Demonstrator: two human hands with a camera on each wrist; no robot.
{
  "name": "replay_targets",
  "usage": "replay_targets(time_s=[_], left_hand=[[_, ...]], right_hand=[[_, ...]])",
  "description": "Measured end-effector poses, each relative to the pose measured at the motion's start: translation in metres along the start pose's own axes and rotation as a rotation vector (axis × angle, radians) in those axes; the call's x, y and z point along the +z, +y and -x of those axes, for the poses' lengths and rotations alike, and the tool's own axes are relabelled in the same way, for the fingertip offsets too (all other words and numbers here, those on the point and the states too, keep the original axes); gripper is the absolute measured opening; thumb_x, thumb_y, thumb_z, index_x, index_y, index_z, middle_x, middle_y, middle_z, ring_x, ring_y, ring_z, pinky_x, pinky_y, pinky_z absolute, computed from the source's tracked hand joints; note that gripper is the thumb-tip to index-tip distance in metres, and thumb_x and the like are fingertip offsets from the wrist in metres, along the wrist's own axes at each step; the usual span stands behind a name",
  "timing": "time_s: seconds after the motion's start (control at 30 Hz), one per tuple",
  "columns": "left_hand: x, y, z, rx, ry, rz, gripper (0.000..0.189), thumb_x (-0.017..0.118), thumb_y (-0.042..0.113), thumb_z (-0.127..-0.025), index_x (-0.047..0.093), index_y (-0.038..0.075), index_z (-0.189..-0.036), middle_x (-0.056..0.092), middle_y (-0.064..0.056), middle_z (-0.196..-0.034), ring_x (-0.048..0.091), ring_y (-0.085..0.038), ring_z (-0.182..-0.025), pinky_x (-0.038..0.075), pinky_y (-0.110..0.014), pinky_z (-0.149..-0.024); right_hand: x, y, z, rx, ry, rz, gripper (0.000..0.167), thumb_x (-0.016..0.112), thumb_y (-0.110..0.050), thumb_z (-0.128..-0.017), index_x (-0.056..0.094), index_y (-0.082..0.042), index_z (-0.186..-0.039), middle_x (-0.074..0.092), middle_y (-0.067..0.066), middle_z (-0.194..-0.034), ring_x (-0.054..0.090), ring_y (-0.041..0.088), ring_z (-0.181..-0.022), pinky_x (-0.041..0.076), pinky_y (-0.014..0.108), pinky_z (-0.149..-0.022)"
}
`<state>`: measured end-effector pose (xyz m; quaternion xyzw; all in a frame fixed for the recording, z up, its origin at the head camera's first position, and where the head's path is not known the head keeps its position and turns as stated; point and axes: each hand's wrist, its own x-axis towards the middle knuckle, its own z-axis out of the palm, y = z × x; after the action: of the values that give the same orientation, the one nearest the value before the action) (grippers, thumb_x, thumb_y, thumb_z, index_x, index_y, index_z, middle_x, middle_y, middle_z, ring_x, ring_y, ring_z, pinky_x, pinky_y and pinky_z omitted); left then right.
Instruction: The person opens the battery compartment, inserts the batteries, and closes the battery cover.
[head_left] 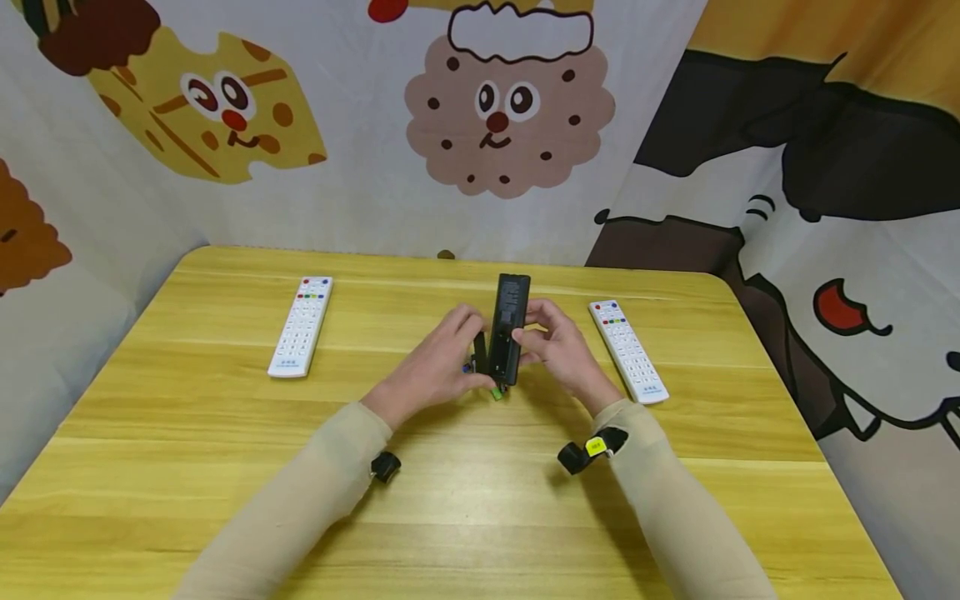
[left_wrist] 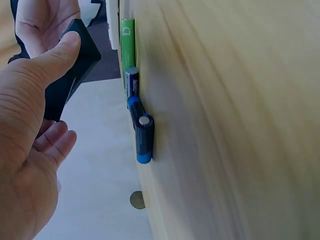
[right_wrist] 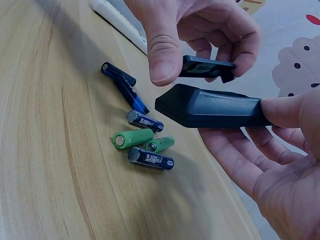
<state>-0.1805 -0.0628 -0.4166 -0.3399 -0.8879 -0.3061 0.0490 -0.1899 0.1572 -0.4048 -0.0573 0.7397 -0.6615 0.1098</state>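
My right hand (head_left: 558, 346) grips a black remote control (head_left: 510, 312), its back turned toward the head camera. Just left of it, my left hand (head_left: 442, 354) pinches a small black battery cover (right_wrist: 207, 67) between thumb and fingers. In the right wrist view the cover is held close above the remote, with a narrow gap between them. Beneath the hands, several batteries lie loose on the table: a green battery (right_wrist: 132, 139), a smaller green one (right_wrist: 161, 144), and dark blue ones such as this blue battery (right_wrist: 151, 158). From the head, the hands and remote mostly hide them.
One white remote control (head_left: 302, 327) lies on the left of the wooden table (head_left: 465, 533), and a second white remote (head_left: 628, 352) lies by my right wrist. A cartoon-printed curtain (head_left: 360, 208) hangs behind the table's far edge and along its sides.
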Motion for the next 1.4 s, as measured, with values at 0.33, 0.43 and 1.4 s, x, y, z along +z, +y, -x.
replay_targets(time_s=[0.33, 0.43, 1.4], left_hand=[[-0.004, -0.009, 0.006, 0.009, 0.007, -0.028, 0.072, 0.094, 0.028, -0.076, 0.054, 0.0, -0.128, 0.049, -0.009, -0.127, 0.052, -0.022, -0.111, 0.053, -0.036, -0.101], [-0.005, -0.01, 0.008, 0.006, 0.003, -0.043, 0.073, 0.094, 0.029, -0.076, 0.054, 0.0, -0.129, 0.049, -0.01, -0.127, 0.052, -0.022, -0.11, 0.053, -0.036, -0.101], [-0.022, -0.032, 0.029, -0.095, -0.093, -0.115, 0.078, 0.093, 0.034, -0.078, 0.056, -0.003, -0.135, 0.051, -0.012, -0.128, 0.055, -0.025, -0.112, 0.054, -0.04, -0.102]], right_hand=[[-0.002, 0.002, -0.002, 0.019, 0.01, 0.01, 0.034, 0.058, 0.0, -0.103, 0.051, 0.0, -0.136, 0.057, 0.016, -0.12, 0.068, 0.019, -0.091, 0.064, 0.047, -0.077], [-0.003, 0.003, -0.002, 0.015, 0.008, 0.015, 0.035, 0.058, 0.0, -0.103, 0.05, 0.002, -0.137, 0.057, 0.018, -0.121, 0.068, 0.019, -0.091, 0.064, 0.045, -0.076], [-0.005, 0.004, -0.003, 0.035, 0.018, 0.008, 0.036, 0.058, 0.002, -0.102, 0.047, 0.005, -0.136, 0.056, 0.021, -0.121, 0.067, 0.02, -0.093, 0.064, 0.039, -0.073]])
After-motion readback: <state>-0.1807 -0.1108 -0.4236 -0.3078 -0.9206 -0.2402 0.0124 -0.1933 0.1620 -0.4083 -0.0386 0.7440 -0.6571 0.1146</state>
